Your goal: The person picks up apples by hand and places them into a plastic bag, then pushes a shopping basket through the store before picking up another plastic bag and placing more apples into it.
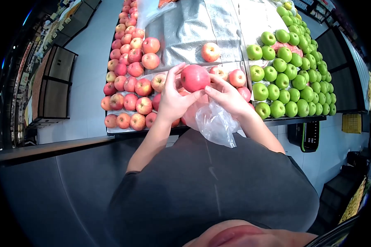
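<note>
Apple: I see one red apple (195, 78) held up between both hands, above the front edge of the fruit stand (292, 120) and in front of the stacked fruit.
Left hand: my view shows the left hand (173, 99) clasping the apple from its left and underside, thumb below and fingers (175, 73) curled up along the side; it is closed around the fruit.
Right hand: the right hand (228, 98) is just beside the apple on its right, fingertips touching the skin. The fingers are narrowly bent, and a bag hangs from under the palm, so I read it as gripping the bag.
Bag: a thin clear plastic bag (216, 123) droops crumpled below the right hand, against the dark shirt (218, 185).
Red apples: a pile of red apples (130, 88) fills the left part of the stand, reaching up to the hands.
Green apples: green apples (292, 78) are stacked on the right part.
Sheet: a silver sheet (189, 29) covers the middle, with a lone apple (210, 52) lying on it, apart from the piles.
Floor: pale floor (90, 78) lies left of the stand.
</note>
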